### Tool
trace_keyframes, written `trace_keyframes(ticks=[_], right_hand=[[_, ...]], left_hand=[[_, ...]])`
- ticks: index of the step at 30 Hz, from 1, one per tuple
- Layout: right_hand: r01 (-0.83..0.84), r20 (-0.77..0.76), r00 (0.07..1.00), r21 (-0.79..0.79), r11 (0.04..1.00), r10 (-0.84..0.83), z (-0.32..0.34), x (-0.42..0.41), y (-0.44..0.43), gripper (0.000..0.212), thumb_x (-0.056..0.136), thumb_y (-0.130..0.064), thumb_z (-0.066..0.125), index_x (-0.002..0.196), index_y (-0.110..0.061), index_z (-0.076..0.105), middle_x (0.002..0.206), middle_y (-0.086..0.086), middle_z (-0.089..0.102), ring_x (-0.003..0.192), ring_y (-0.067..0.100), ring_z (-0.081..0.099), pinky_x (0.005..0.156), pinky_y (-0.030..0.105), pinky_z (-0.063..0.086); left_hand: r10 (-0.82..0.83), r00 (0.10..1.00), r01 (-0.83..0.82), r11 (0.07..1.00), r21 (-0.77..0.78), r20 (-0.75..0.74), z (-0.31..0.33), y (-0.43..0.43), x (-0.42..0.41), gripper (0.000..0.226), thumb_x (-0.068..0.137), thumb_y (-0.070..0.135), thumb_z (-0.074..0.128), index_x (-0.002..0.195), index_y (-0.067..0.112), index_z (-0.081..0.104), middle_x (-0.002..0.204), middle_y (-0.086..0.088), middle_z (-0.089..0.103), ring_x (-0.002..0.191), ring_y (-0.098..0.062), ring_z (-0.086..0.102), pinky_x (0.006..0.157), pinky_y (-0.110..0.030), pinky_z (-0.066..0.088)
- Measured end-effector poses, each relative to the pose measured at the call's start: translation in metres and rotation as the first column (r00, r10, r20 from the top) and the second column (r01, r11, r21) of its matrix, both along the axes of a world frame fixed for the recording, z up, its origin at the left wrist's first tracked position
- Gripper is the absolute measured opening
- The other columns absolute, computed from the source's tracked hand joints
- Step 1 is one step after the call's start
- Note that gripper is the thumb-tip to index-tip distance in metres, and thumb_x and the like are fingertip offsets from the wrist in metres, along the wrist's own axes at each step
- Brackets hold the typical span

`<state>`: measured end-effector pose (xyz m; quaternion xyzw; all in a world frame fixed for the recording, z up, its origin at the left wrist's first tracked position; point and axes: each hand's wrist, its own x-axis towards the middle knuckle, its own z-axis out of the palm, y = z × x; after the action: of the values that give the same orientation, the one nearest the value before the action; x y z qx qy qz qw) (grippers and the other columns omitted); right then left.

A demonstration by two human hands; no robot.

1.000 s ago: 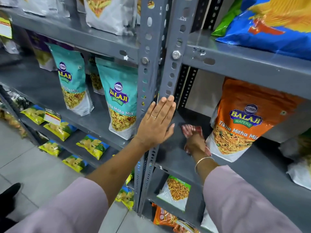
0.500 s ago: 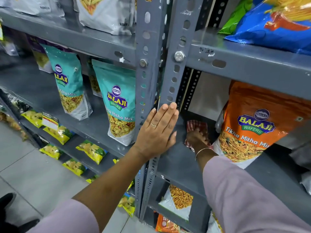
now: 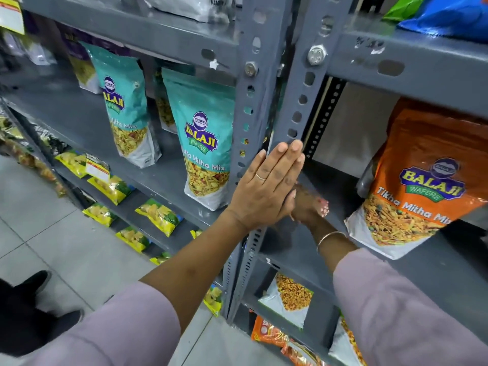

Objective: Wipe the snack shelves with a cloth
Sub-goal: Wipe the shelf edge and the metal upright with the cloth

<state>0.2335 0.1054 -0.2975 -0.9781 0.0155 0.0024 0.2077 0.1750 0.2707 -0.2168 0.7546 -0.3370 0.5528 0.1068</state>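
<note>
My left hand [image 3: 266, 186] lies flat, fingers together, against the grey slotted upright [image 3: 298, 107] between two shelf bays. Behind it, my right hand [image 3: 306, 207] presses a red-and-white checked cloth [image 3: 323, 206] on the grey shelf board [image 3: 303, 247] of the right bay. Only a small edge of the cloth shows past the fingers. The left hand partly hides the right one. An orange Balaji snack bag [image 3: 427, 180] stands on the same board just right of the cloth.
Two teal Balaji bags [image 3: 200, 138] [image 3: 124, 101] stand on the left bay's shelf. Yellow packets [image 3: 158, 216] hang along lower shelves. Blue and green bags [image 3: 446, 14] sit on the shelf above. More packets [image 3: 289, 297] lie below. Tiled floor [image 3: 52, 233] at left.
My right hand with the cloth has slid left and toward the shelf's front, ending up behind my left hand. The left hand has stayed on the upright.
</note>
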Motion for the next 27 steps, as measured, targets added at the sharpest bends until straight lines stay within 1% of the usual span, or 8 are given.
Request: trace_keyframes(ticks=[2,5,8,14,19,22,25,27], right_hand=[[-0.045,0.026,0.999,-0.027,0.999,0.045,0.013,-0.032,0.015,0.03,0.097,-0.024,0.042,0.12,-0.015,0.058,0.13,0.02,0.059,0.12,0.037,0.056,0.099,0.04,0.043],[-0.138,0.045,0.989,-0.014,0.99,0.138,0.017,-0.064,0.026,0.048,0.099,-0.018,0.043,0.146,-0.013,0.033,0.15,0.009,0.04,0.137,0.029,0.04,0.108,0.028,0.029],[-0.166,0.007,0.986,0.013,0.986,0.166,0.003,-0.082,0.024,0.046,0.099,-0.014,0.046,0.143,-0.022,0.04,0.153,-0.003,0.036,0.142,0.021,0.034,0.111,0.023,0.027],[-0.221,-0.021,0.975,-0.029,0.975,0.22,-0.005,-0.13,0.013,0.045,0.095,-0.029,0.051,0.139,-0.034,0.044,0.152,-0.012,0.034,0.142,0.013,0.032,0.114,0.027,0.027],[-0.286,-0.282,0.924,-0.053,0.957,0.26,0.014,-0.142,-0.004,0.042,0.094,-0.025,0.055,0.135,-0.03,0.051,0.144,-0.004,0.05,0.131,0.023,0.048,0.106,0.03,0.037],[-0.327,-0.467,0.795,0.207,0.922,0.387,0.047,-0.138,-0.021,0.042,0.092,-0.02,0.057,0.134,-0.011,0.053,0.134,0.006,0.058,0.123,0.022,0.055,0.105,0.032,0.041],[-0.11,-0.243,0.943,0.414,0.904,0.226,0.07,-0.134,-0.022,0.035,0.095,-0.013,0.053,0.13,-0.019,0.055,0.116,-0.014,0.061,0.104,-0.001,0.059,0.087,0.007,0.044],[-0.011,-0.065,0.997,0.361,0.933,0.037,0.062,-0.13,-0.017,0.035,0.098,-0.005,0.045,0.129,-0.016,0.058,0.119,-0.011,0.06,0.11,0.002,0.055,0.081,0.004,0.043]], left_hand=[[0.011,1.0,-0.011,1.0,-0.004,-0.003,-0.001,-0.001,-0.001,0.067,0.095,0.026,0.023,0.145,0.005,-0.015,0.153,-0.007,-0.027,0.142,-0.02,-0.015,0.116,-0.036,-0.001],[0.024,0.999,-0.024,1.0,0.001,-0.025,0.001,-0.001,-0.005,0.082,0.088,0.025,0.038,0.145,0.007,-0.017,0.152,-0.005,-0.028,0.141,-0.019,-0.017,0.116,-0.036,-0.002],[0.04,0.998,-0.039,0.999,0.017,-0.053,0.005,0.001,-0.009,0.087,0.086,0.026,0.041,0.144,0.007,-0.021,0.15,-0.005,-0.032,0.14,-0.019,-0.02,0.116,-0.035,-0.005],[0.14,0.989,-0.139,0.99,0.039,-0.04,0.006,-0.001,-0.01,0.088,0.086,0.022,0.043,0.142,0.006,-0.024,0.15,-0.007,-0.033,0.138,-0.02,-0.025,0.115,-0.034,-0.01],[0.182,0.983,-0.181,0.982,0.045,-0.014,0.008,-0.002,-0.012,0.086,0.088,0.021,0.042,0.142,0.001,-0.022,0.151,-0.012,-0.001,0.138,-0.023,-0.026,0.115,-0.036,-0.008],[0.192,0.981,-0.192,0.979,0.063,-0.001,0.007,-0.002,-0.013,0.087,0.088,0.023,0.042,0.142,0.001,-0.022,0.15,-0.014,-0.012,0.138,-0.023,-0.027,0.114,-0.037,-0.008],[0.204,0.979,-0.202,0.977,0.061,-0.016,0.008,-0.001,-0.013,0.085,0.089,0.023,0.04,0.141,0.001,-0.024,0.15,-0.014,-0.027,0.137,-0.024,-0.027,0.114,-0.037,-0.009],[0.201,0.979,-0.2,0.978,0.061,-0.019,0.007,-0.001,-0.013,0.084,0.09,0.024,0.038,0.141,0.001,-0.024,0.147,-0.012,-0.037,0.137,-0.023,-0.027,0.114,-0.037,-0.009]])
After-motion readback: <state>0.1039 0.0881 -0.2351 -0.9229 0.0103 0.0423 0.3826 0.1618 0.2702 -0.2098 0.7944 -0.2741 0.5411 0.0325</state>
